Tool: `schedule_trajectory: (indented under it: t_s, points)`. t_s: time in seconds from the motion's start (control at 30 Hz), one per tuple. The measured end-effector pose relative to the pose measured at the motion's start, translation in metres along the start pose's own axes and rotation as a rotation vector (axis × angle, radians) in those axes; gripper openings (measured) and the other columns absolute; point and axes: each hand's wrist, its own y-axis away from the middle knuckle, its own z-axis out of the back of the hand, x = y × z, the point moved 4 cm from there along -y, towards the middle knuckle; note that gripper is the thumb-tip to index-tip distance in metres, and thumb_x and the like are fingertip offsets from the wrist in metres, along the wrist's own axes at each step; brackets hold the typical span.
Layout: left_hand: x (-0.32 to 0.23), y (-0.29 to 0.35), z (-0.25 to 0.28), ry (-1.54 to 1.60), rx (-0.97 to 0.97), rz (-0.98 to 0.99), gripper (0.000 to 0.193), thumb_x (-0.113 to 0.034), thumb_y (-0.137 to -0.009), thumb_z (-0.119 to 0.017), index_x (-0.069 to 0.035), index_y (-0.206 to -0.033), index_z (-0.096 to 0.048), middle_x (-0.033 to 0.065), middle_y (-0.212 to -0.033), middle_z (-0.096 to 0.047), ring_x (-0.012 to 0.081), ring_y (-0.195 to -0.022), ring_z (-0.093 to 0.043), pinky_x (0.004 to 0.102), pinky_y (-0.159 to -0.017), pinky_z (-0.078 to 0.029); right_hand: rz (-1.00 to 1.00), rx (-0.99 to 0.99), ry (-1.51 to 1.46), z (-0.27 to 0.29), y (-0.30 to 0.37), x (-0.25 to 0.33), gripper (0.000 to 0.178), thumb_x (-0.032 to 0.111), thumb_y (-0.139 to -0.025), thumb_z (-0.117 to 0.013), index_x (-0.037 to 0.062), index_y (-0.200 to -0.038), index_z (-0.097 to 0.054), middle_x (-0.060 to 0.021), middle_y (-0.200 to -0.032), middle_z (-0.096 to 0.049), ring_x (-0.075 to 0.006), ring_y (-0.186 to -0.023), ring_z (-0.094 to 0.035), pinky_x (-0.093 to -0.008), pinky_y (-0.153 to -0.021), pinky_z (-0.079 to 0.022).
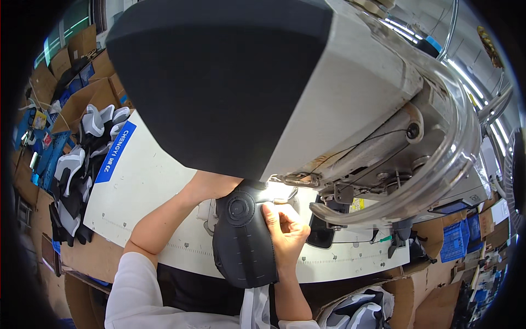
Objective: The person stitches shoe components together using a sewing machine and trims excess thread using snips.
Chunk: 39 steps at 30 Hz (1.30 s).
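Observation:
A black, leather-like padded piece (244, 247) with a round stitched ring and short pale marks hangs over the front of a white sewing table (164, 219). Its upper end lies beneath the sewing machine head (230, 82), by a bright lamp glow. My right hand (287, 230) grips the right edge of this piece, thumb on the black surface and fingers curled. From the left, my left hand (222, 185) reaches in behind the upper end; its fingers are hidden by the machine head and the piece. A pale strap (255, 307) hangs below the piece.
Black, grey and white sewn pieces (71, 170) are heaped left of the table, with more in a cardboard box (359, 310) at the lower right. A dark phone-like object (320, 231) lies right of my right hand. A clear curved tube (460, 159) bounds the machine's right side.

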Motion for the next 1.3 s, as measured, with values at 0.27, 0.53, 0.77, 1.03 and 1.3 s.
schedule_trajectory:
  t_s: [0.27, 0.53, 0.77, 1.03, 1.3]
  points:
    - [0.023, -0.006, -0.004, 0.124, -0.007, -0.036, 0.015, 0.004, -0.078, -0.059, 0.002, -0.091, -0.065, 0.0123, -0.087, -0.066, 0.0256, -0.078, -0.062, 0.0346, -0.068, -0.050, -0.054, -0.058, -0.070, -0.018, 0.005, -0.005, 0.011, 0.007, -0.091, -0.067, -0.0006, -0.083, -0.067, 0.0031, -0.068, -0.060, -0.0009, -0.059, -0.048, -0.0170, -0.054, -0.037]
    - [-0.004, -0.018, 0.017, 0.414, -0.172, -0.053, 0.017, 0.001, -0.079, -0.062, 0.002, -0.096, -0.066, 0.0133, -0.092, -0.067, 0.0239, -0.081, -0.063, 0.0339, -0.072, -0.051, 0.052, -0.139, -0.033, -0.021, 0.014, -0.014, 0.017, 0.009, -0.093, -0.064, 0.0008, -0.079, -0.065, 0.0040, -0.063, -0.057, -0.0003, -0.054, -0.043, -0.0177, -0.049, -0.032]
    - [0.012, -0.006, 0.013, 0.423, -0.155, -0.009, 0.019, -0.003, -0.077, -0.067, 0.002, -0.096, -0.067, 0.0127, -0.092, -0.068, 0.0231, -0.082, -0.064, 0.0334, -0.073, -0.052, 0.059, -0.168, 0.083, -0.017, 0.010, -0.020, 0.016, 0.007, -0.093, -0.064, 0.0006, -0.078, -0.065, 0.0047, -0.062, -0.055, 0.0000, -0.053, -0.041, -0.0179, -0.047, -0.030]
    - [0.051, 0.006, -0.012, 0.483, -0.075, 0.194, 0.035, -0.002, -0.069, -0.079, -0.002, -0.102, -0.067, 0.0082, -0.100, -0.067, 0.0191, -0.091, -0.063, 0.0329, -0.080, -0.052, -0.008, -0.101, 0.033, -0.010, 0.000, -0.020, 0.017, 0.003, -0.092, -0.063, 0.0008, -0.076, -0.064, 0.0062, -0.059, -0.053, 0.0012, -0.051, -0.039, -0.0173, -0.046, -0.026]
    - [0.058, 0.005, -0.015, 0.636, -0.150, 0.270, 0.033, -0.003, -0.071, -0.078, 0.000, -0.102, -0.066, 0.0082, -0.098, -0.067, 0.0191, -0.089, -0.063, 0.0317, -0.079, -0.052, 0.082, -0.205, 0.178, -0.003, 0.002, -0.025, 0.009, 0.002, -0.091, -0.063, -0.0025, -0.090, -0.071, 0.0062, -0.065, -0.058, 0.0018, -0.053, -0.043, -0.0170, -0.046, -0.029]
